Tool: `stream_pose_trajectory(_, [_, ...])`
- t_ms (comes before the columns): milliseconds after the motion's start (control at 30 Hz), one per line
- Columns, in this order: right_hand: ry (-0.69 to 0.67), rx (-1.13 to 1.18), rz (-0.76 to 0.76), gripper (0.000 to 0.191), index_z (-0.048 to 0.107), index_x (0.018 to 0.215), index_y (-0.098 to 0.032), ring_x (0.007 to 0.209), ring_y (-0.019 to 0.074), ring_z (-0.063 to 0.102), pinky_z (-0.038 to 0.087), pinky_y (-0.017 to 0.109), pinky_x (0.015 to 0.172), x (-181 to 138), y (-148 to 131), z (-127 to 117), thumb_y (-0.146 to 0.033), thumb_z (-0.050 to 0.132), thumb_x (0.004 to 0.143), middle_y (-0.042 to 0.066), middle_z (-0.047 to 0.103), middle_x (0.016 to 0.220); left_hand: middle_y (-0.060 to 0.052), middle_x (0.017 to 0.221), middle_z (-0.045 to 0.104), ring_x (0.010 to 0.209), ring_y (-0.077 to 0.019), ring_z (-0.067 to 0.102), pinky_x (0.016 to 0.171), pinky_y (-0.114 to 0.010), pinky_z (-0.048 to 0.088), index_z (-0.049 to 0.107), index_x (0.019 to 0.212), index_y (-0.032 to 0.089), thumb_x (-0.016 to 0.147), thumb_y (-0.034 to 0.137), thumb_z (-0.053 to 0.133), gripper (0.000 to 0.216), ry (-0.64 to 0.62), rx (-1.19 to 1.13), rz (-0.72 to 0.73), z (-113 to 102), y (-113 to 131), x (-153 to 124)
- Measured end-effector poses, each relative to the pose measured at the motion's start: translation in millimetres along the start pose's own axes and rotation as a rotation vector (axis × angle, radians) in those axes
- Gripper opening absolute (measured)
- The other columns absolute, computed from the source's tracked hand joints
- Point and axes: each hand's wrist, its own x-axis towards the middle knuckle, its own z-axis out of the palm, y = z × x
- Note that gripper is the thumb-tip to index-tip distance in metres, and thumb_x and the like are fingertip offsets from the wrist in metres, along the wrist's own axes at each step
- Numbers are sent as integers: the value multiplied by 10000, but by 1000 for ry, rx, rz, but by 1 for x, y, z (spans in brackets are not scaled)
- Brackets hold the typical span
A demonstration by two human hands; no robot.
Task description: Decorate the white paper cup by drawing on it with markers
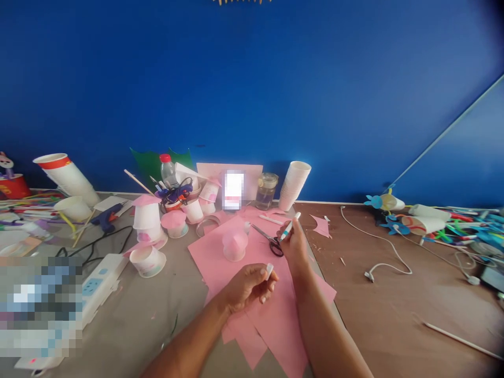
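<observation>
My left hand (248,287) hovers over pink paper sheets (271,315) and pinches a small white pen cap (269,270) between thumb and fingers. My right hand (293,244) holds a white and teal marker pen (290,227), its tip pointing up and away. Black-handled scissors (270,240) lie on the pink paper just left of my right hand. A white paper cup with a pink cone top (235,245) stands on the paper ahead of my left hand.
Decorated paper cups (147,220) and a blue glue gun (105,218) sit at left, by a white power strip (98,283). A stack of white cups (294,185), a glass jar (266,190) and a bottle (167,169) stand by the blue wall. White cables (378,257) cross the right table.
</observation>
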Motion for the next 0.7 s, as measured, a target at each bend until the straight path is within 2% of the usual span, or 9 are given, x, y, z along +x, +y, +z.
stream_pose_trajectory(100, [-28, 88, 22, 371, 555, 700, -213, 351, 73, 368, 375, 204, 410, 1, -1, 0, -549, 634, 835, -121, 313, 375, 10, 590, 596, 448, -79, 504, 519, -240, 375, 700, 865, 163, 719, 509, 772, 382, -95, 5, 46, -10, 9, -10])
stream_pose_trajectory(167, [-65, 179, 50, 347, 599, 736, -207, 353, 69, 367, 388, 201, 430, 2, -3, -4, -536, 644, 838, -123, 314, 362, 35, 521, 578, 410, -77, 483, 563, -263, 420, 707, 977, 207, 780, 447, 740, 312, -146, -19, 137, -16, 17, -18])
stream_pose_trajectory(267, [-102, 275, 78, 318, 633, 750, -198, 363, 54, 385, 413, 199, 459, 2, -5, -8, -502, 665, 837, -112, 382, 399, 82, 465, 494, 375, -62, 416, 535, -241, 418, 697, 1007, 272, 804, 345, 723, 217, -96, -130, 366, -28, 38, -29])
stream_pose_trajectory(367, [-105, 305, 87, 302, 648, 749, -196, 383, 52, 423, 449, 206, 494, 1, -6, -9, -482, 667, 845, -101, 430, 433, 86, 572, 505, 375, -21, 344, 513, -208, 399, 662, 882, 256, 773, 239, 702, 117, 136, -263, 646, -48, 62, -35])
stream_pose_trajectory(400, [-106, 310, 88, 302, 650, 747, -197, 388, 55, 434, 456, 208, 499, 0, -6, -9, -481, 665, 847, -99, 433, 432, 78, 630, 523, 401, -18, 360, 529, -207, 406, 638, 867, 239, 743, 207, 697, 141, 255, -278, 674, -56, 69, -35])
stream_pose_trajectory(467, [-106, 319, 94, 306, 651, 739, -197, 394, 61, 453, 462, 209, 499, -1, -5, -8, -483, 667, 846, -97, 437, 423, 49, 717, 536, 522, -48, 467, 585, -218, 426, 584, 818, 210, 690, 239, 689, 168, 531, -210, 676, -72, 75, -32])
stream_pose_trajectory(533, [-106, 327, 101, 308, 653, 732, -197, 404, 67, 471, 475, 215, 508, -2, -5, -7, -484, 674, 840, -92, 451, 419, 35, 709, 507, 556, -77, 472, 560, -227, 395, 532, 748, 196, 708, 356, 634, 194, 816, 76, 560, -85, 74, -28])
stream_pose_trajectory(600, [-109, 327, 100, 307, 655, 732, -196, 414, 72, 482, 493, 226, 533, -2, -6, -7, -484, 682, 833, -89, 463, 423, 44, 677, 476, 529, -78, 416, 519, -224, 327, 539, 731, 192, 669, 311, 664, 184, 907, 186, 509, -94, 67, -23])
stream_pose_trajectory(700, [-126, 311, 90, 308, 656, 738, -192, 416, 71, 480, 497, 230, 544, -4, -7, -6, -486, 693, 824, -91, 464, 432, 16, 781, 560, 673, -124, 498, 611, -246, 371, 635, 812, 191, 577, 156, 707, 249, 929, 340, 471, -99, 58, -20])
